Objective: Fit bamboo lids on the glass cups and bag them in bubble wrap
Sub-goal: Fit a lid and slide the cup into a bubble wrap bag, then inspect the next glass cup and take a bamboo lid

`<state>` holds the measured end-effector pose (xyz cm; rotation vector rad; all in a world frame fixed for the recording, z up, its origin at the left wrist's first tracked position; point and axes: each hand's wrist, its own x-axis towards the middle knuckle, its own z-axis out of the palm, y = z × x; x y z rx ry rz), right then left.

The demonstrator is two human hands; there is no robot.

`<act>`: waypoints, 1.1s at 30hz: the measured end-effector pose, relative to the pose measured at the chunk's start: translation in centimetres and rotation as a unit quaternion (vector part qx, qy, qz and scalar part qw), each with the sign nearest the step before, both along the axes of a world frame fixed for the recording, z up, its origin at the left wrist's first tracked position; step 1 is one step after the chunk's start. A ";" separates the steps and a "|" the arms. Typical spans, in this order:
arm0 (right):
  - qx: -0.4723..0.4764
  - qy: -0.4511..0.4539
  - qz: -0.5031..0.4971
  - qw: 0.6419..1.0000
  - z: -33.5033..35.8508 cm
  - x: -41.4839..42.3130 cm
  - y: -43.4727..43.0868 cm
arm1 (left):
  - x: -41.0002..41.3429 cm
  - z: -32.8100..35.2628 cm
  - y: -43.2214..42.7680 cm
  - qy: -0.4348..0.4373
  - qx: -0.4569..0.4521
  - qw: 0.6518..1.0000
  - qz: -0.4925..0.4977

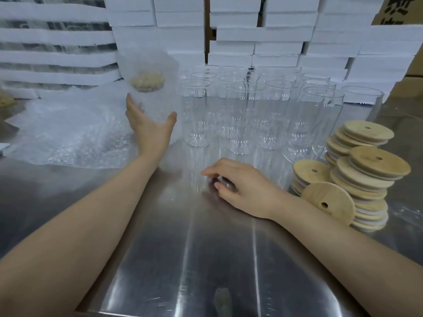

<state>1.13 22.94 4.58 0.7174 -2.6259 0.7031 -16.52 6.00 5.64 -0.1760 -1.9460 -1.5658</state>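
Bamboo-lidded cup (pixel 147 84) blurred in bubble wrap (pixel 166 65), against splayed left hand (pixel 148 131); right hand (pixel 242 186) relaxed, empty.

Reflective steel table (pixel 206 259), stacked white foam trays (pixel 270 33) behind, cardboard boxes (pixel 409 83) at right
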 end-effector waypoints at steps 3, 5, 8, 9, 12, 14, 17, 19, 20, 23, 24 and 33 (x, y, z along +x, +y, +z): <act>-0.003 -0.004 0.005 1.000 0.1 0.2 0.1 | -0.7 0.3 0.3 -0.013 -0.012 1.000 0.008; 0.003 -0.010 0.006 1.000 0.1 0.3 0.1 | -1.4 0.6 0.3 -0.015 -0.012 1.000 0.009; 0.013 -0.014 0.011 1.000 0.3 0.1 0.1 | -2.3 0.4 0.2 -0.009 -0.026 1.000 0.000; 0.012 -0.014 0.010 1.000 0.3 0.1 0.2 | -2.5 0.3 0.2 -0.006 -0.035 0.999 0.001; 0.013 -0.016 0.008 1.000 0.3 0.0 0.2 | -3.1 0.0 0.2 -0.002 -0.032 0.999 0.020; 0.020 -0.022 0.010 0.999 0.3 0.0 0.2 | -3.3 0.0 0.1 -0.011 -0.026 0.999 0.034; 0.027 -0.031 0.008 0.999 0.4 -0.1 0.3 | -3.0 -0.1 -0.2 -0.041 -0.035 0.998 0.024; 0.026 -0.038 0.005 0.999 0.5 0.0 0.2 | -2.5 0.3 -0.4 -0.054 -0.056 0.997 0.020; 0.023 -0.042 0.007 0.999 0.5 0.0 0.2 | -1.9 0.5 -0.4 -0.059 -0.065 0.996 0.026; -0.016 -0.049 0.002 0.999 0.6 0.0 0.3 | 1.5 1.6 0.4 -0.018 -0.021 0.999 0.028; -0.034 -0.051 -0.001 0.998 0.6 0.0 0.3 | 2.9 2.1 0.9 0.023 -0.005 0.999 0.023; -0.171 -0.008 -0.182 0.968 0.7 -0.2 0.1 | 11.3 -0.5 7.9 0.174 -0.139 0.965 -0.135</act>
